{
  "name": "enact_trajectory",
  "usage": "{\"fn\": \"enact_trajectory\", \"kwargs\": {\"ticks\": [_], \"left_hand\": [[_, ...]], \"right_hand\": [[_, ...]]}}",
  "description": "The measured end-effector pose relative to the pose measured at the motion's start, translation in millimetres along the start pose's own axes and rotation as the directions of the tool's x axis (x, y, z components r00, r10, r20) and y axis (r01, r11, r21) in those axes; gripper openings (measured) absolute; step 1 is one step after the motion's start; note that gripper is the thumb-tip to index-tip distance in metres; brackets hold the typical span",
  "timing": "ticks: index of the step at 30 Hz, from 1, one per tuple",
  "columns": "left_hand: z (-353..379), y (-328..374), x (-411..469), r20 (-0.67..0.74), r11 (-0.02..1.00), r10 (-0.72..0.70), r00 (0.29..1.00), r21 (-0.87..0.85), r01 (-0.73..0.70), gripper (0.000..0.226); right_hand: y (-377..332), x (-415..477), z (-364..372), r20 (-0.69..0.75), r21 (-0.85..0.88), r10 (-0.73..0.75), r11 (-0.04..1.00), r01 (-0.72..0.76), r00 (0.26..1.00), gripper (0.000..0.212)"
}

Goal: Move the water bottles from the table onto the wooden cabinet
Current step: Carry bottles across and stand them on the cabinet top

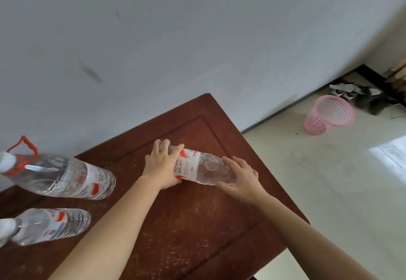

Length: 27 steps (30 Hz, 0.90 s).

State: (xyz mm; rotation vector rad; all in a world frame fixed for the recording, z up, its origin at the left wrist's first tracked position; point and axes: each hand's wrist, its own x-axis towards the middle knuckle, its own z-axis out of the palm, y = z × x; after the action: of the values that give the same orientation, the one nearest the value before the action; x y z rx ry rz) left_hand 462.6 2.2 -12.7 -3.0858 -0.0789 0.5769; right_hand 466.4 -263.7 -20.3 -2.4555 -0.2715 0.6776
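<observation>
Head view: at centre frame a clear water bottle with a red-and-white label is held sideways over a scuffed, dusty red-brown wooden top, with the left hand wrapped round one end and the right hand curled round the other. A large red-handled bottle and a smaller bottle are on the wood at lower left. A grey-white wall is behind, with pale floor and a pink basket at right

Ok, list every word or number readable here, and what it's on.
None can be read.
On the held bottle: red logo and small print on the label, blurred.
On the handled bottle: label print, blurred.
On the near bottle: label print, blurred.
</observation>
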Motion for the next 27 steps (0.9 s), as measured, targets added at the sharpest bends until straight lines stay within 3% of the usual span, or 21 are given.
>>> {"fn": "enact_trajectory", "kwargs": {"ticks": [3, 7, 10, 13, 15, 19, 27], "left_hand": [[3.0, 0.1, -15.0, 0.002, 1.000, -0.025, 1.000, -0.001, 0.025, 0.103], [8.2, 15.3, -53.4, -0.011, 0.993, -0.116, 0.993, 0.006, 0.116, 0.100], [14.3, 29.2, -79.9, -0.070, 0.986, -0.151, 0.986, 0.062, 0.156, 0.095], [27.8, 43.5, -91.3, -0.055, 0.977, -0.212, 0.976, -0.031, 0.211, 0.099], [41.4, 54.9, -97.3, -0.029, 0.965, -0.251, 0.968, -0.080, 0.248, 0.105], [47.8, 64.1, -99.8, -0.124, 0.946, -0.319, 0.940, -0.106, 0.307, 0.090], [56.6, 67.6, -150.1, -0.041, 0.930, -0.357, 0.933, -0.108, 0.351, 0.093]], "right_hand": [[-3.0, 4.7, 13.0, -0.035, -0.381, -0.071, 0.923, 0.052, 0.997, 0.106], [-10.8, 13.5, 13.9, -0.065, -0.587, -0.159, 0.804, 0.092, 0.985, 0.118], [-15.9, 19.3, 18.1, 0.065, -0.565, -0.236, 0.792, 0.231, 0.970, 0.119], [-14.2, 23.7, 16.6, 0.112, -0.547, -0.288, 0.781, 0.301, 0.951, 0.114], [-10.8, 24.7, 14.2, 0.133, -0.546, -0.294, 0.775, 0.317, 0.947, 0.109], [-5.0, 23.1, 11.9, 0.147, -0.509, -0.331, 0.783, 0.358, 0.932, 0.101], [-8.0, -28.8, 26.5, 0.235, -0.538, -0.319, 0.744, 0.397, 0.918, 0.097]]}}
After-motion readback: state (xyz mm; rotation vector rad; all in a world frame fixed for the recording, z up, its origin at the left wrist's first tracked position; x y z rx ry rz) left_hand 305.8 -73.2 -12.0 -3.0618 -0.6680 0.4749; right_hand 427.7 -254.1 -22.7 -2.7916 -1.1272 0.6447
